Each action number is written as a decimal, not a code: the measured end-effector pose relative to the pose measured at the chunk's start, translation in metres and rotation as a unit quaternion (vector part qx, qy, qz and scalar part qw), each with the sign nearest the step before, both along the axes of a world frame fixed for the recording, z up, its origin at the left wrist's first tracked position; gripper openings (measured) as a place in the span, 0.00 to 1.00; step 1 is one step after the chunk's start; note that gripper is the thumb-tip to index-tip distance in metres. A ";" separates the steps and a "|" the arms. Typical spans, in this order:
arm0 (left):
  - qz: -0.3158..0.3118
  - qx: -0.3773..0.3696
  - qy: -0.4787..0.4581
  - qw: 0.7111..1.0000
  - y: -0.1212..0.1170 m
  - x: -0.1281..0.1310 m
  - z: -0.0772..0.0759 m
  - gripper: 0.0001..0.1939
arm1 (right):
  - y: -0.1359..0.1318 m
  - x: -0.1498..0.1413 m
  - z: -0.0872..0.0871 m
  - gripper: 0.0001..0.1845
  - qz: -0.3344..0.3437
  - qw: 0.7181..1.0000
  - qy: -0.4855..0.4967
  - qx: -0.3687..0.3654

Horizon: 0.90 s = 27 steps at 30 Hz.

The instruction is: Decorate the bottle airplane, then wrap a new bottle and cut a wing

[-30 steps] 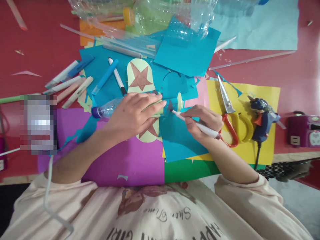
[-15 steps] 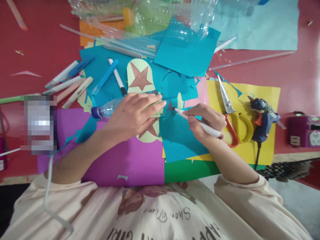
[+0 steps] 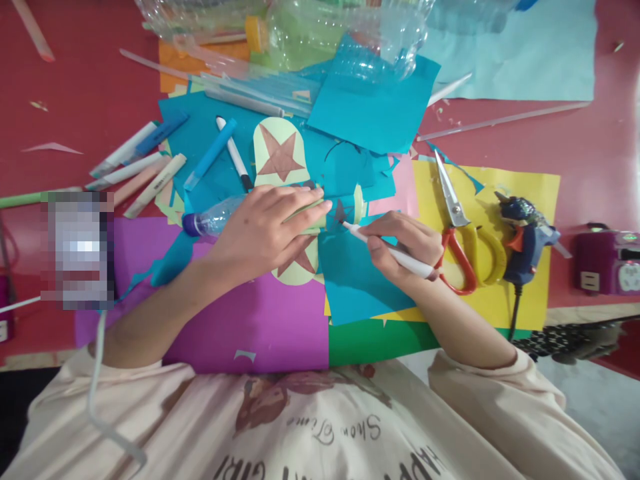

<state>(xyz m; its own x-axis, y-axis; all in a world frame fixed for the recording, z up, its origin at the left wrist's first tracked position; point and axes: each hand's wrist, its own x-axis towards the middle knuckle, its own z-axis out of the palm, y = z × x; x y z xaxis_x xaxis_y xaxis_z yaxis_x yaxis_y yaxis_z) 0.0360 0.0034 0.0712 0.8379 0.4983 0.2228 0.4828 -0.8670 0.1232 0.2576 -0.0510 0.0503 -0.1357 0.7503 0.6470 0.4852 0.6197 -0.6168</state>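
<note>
My left hand [image 3: 273,223] lies over a small clear plastic bottle [image 3: 217,217] with a dark blue cap, its fingers bent down around the bottle's middle. Pale yellow paper pieces with rounded ends stick out on both sides of the bottle. A brown star marks the far piece [image 3: 279,150], and another the near piece [image 3: 305,263], partly under my fingers. My right hand [image 3: 407,243] grips a white marker [image 3: 400,257] with a brown end. Its tip touches a small dark star [image 3: 339,211] on a blue surface to the right of my left fingers.
Scissors [image 3: 455,200] and a glue gun [image 3: 523,240] lie on yellow paper at the right. Several markers [image 3: 155,187] lie at the left, near a blurred phone-like device [image 3: 80,250]. Large clear bottles [image 3: 340,40] stand at the back. Purple paper [image 3: 240,320] covers the front.
My right hand and the marker have shifted slightly left and down, the tip moving along the star. My left hand and the bottle stay in place.
</note>
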 end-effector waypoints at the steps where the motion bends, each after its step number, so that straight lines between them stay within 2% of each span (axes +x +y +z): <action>1: 0.000 -0.003 0.000 1.000 0.000 0.000 0.000 0.19 | 0.000 0.000 0.000 0.06 0.002 1.000 0.009 -0.008; 5: 0.007 0.032 -0.007 0.999 0.000 0.001 -0.002 0.19 | -0.002 0.003 -0.003 0.07 -0.018 0.998 0.056 -0.032; 9: 0.004 0.077 -0.007 0.997 0.000 0.002 -0.002 0.17 | -0.003 0.005 -0.006 0.06 -0.060 0.997 0.046 -0.035; 17: 0.010 0.018 -0.006 1.000 0.002 -0.001 -0.003 0.16 | -0.002 0.003 -0.001 0.05 -0.016 0.998 -0.002 -0.065; 24: 0.001 0.042 -0.017 0.999 0.003 -0.001 -0.003 0.16 | -0.002 0.003 -0.003 0.04 -0.001 0.997 0.003 -0.071; 27: 0.007 0.016 -0.001 1.000 0.003 -0.001 -0.003 0.17 | -0.001 0.003 -0.003 0.03 0.011 0.998 0.006 -0.064</action>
